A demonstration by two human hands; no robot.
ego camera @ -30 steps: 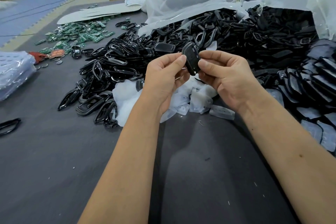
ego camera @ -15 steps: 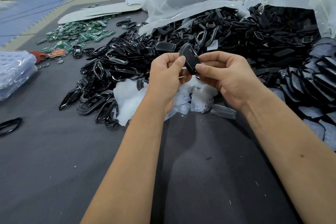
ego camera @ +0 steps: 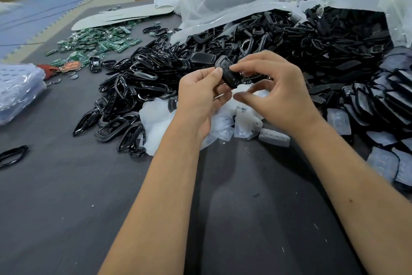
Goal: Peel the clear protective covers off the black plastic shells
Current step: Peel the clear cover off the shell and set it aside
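Above the pile of peeled covers (ego camera: 225,127), the left hand (ego camera: 200,96) pinches a black shell (ego camera: 227,72) between thumb and fingers while the right hand (ego camera: 274,91), fingers loosely curled, touches its top, apparently hunting a cover edge to lift next.

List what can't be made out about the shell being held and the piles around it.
- Head view: whether the held shell has a clear cover on it; glare and motion blur hide it.
- What the right hand fingertips pinch: blurred.
- Peeled covers pile: partly hidden behind the left hand.
- Green circuit boards: too small for detail.
- Plastic bag: cut off by the right edge.
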